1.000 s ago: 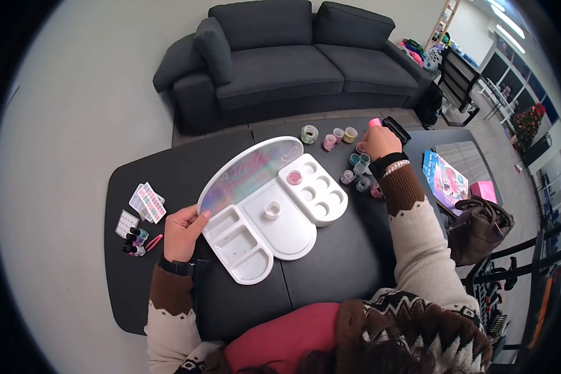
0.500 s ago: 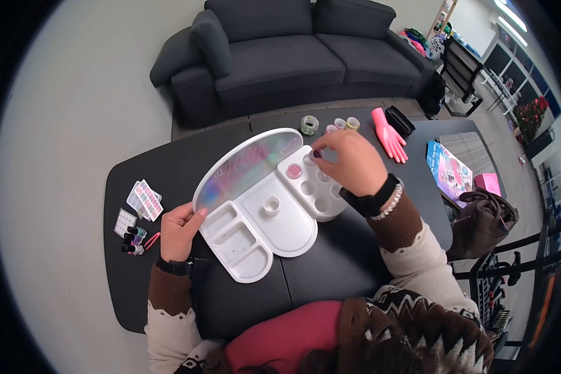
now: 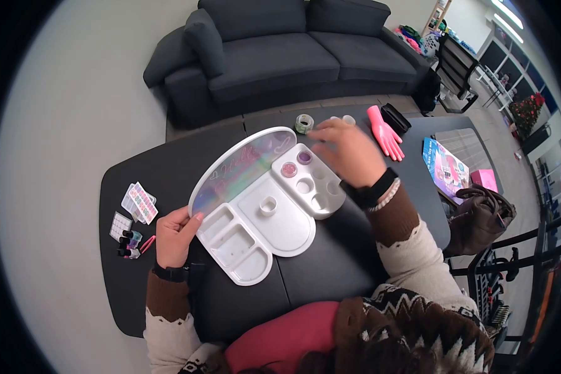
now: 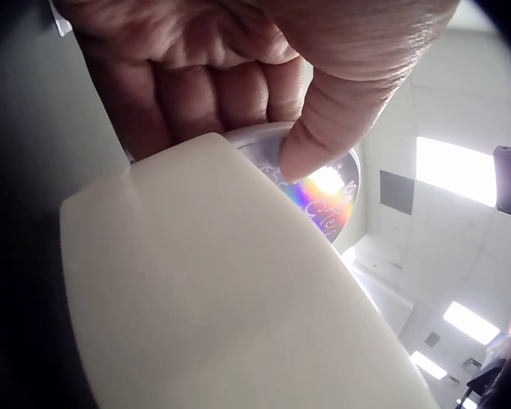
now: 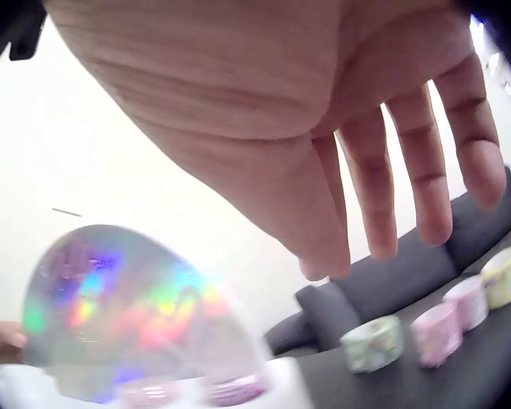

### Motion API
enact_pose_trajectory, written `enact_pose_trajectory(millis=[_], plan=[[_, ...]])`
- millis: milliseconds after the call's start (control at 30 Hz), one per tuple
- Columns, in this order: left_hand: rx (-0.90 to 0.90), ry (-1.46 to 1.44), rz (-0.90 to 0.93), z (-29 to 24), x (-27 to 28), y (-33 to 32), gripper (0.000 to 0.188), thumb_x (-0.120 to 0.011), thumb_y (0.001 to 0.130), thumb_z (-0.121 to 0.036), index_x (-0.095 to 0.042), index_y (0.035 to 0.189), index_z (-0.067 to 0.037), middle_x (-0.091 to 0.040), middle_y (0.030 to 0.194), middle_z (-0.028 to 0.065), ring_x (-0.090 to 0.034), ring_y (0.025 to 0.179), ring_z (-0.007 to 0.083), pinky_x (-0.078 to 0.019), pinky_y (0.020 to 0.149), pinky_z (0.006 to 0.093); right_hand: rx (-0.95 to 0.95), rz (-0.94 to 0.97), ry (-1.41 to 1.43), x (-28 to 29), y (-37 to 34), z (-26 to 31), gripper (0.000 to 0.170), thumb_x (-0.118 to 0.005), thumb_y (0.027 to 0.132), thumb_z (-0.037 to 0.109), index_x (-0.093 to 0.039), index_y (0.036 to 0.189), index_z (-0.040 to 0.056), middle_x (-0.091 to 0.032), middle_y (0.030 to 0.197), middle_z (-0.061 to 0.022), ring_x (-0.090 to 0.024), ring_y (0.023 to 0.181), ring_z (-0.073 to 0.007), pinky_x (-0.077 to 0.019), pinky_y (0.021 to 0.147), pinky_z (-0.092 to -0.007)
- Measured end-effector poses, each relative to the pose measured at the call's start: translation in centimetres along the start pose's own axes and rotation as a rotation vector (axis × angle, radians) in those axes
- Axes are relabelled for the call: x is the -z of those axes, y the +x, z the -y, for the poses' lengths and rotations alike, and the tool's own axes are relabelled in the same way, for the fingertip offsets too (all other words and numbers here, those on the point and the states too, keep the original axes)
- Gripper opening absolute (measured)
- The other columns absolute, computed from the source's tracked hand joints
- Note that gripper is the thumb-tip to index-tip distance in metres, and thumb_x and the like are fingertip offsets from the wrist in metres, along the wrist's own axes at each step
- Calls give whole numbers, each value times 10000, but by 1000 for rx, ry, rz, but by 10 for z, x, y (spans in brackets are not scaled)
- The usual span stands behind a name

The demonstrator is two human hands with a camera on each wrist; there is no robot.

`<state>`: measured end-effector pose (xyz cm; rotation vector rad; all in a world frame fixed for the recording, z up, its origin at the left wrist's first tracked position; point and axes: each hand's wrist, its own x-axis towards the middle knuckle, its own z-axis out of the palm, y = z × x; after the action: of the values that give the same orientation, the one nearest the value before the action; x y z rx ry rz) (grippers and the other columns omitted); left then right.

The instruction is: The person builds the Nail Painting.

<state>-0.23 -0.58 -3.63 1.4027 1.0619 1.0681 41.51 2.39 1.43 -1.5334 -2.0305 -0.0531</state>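
Note:
A white organiser tray point(image 3: 283, 234) with a shimmering rounded back panel point(image 3: 237, 174) stands on the black table. My left hand point(image 3: 176, 238) grips the panel's left edge, thumb in front and fingers behind. Above the tray's round-holed section is my right hand point(image 3: 350, 153); the right wrist view shows its fingers point(image 5: 426, 183) extended, holding nothing. A pink pot point(image 3: 289, 169) and a purple pot point(image 3: 304, 158) sit in two of the holes. On the middle platform is a small white cup point(image 3: 268, 206).
Behind the tray stand a green-patterned tub point(image 5: 372, 343), pink tubs point(image 5: 437, 335) and a yellow one point(image 5: 503, 277). Further right lie a pink model hand point(image 3: 386, 134), a black case point(image 3: 396, 118) and a printed package point(image 3: 444, 167). Sticker sheets point(image 3: 143, 204) and small bottles point(image 3: 128, 244) lie left.
My right hand came from the tubs at the back right, set the purple pot in a hole, and has let go and moved slightly away. The left hand keeps its grip.

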Motion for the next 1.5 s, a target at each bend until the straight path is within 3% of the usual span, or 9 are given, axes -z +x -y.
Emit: enact_pose_trajectory(millis=[133,433,667,733,833,900,1033,1367,1500], plan=[[9,-2,10,0,2,-1,275,-725,1061,-55,-779,1295,80,-818,970,44,-676,839,30,-515,773,215,-238,89,-284,14,-2,-68,289,-872,878,218,-862,1136,88,-815,1127,-141,-767,1073,-347,-592,981,-437],[9,7,17,-1,2,-1,274,-722,1061,-51,-780,1296,77,-821,982,52,-674,836,29,-514,769,209,-434,240,-336,12,-1,-72,322,-931,805,215,-868,1116,160,-837,1042,-79,-779,1068,-316,-616,946,-460],[18,8,11,-2,1,-2,268,-719,1063,-42,-778,1294,80,-813,983,38,-661,831,20,-500,756,200,-400,159,-270,6,-2,-73,335,-898,805,113,-761,1102,38,-820,1044,-110,-794,1024,-308,-619,937,-425],[12,9,14,-3,0,-2,263,-720,1062,-41,-780,1288,80,-810,978,34,-657,827,18,-498,752,199,-244,60,-12,9,-3,-71,380,-882,822,37,-691,1150,21,-806,1107,-112,-797,1053,-276,-637,926,-391],[13,19,10,-4,0,-2,256,-722,1061,-42,-784,1278,80,-806,971,28,-651,823,14,-496,745,199,-181,162,340,46,1,8,407,-858,841,-28,-635,1178,21,-787,1132,-98,-797,1070,-250,-652,901,-367],[21,33,9,-5,0,-3,254,-722,1061,-43,-785,1274,80,-805,968,26,-649,822,12,-495,743,200,-49,267,425,54,-3,42,369,-819,859,-10,-604,1157,21,-774,1056,-120,-792,1062,-306,-633,898,-395],[18,28,14,-4,1,-3,256,-727,1061,-49,-785,1276,78,-807,977,30,-660,832,17,-506,755,202,91,356,336,33,-10,52,305,-769,897,-16,-622,1156,48,-783,1103,-145,-771,1044,-380,-611,914,-473],[16,12,14,-1,0,-2,273,-723,1067,-52,-774,1299,80,-823,1013,57,-695,870,34,-535,782,217,55,417,158,32,-12,55,319,-798,886,38,-695,1186,76,-798,1077,-126,-757,1037,-384,-599,900,-481],[21,5,18,1,1,-3,275,-722,1065,-44,-772,1305,79,-822,1013,56,-693,862,32,-534,781,213,-89,163,47,43,-1,-25,188,-846,879,144,-808,1044,62,-810,1057,-133,-766,1016,-364,-602,918,-471]])
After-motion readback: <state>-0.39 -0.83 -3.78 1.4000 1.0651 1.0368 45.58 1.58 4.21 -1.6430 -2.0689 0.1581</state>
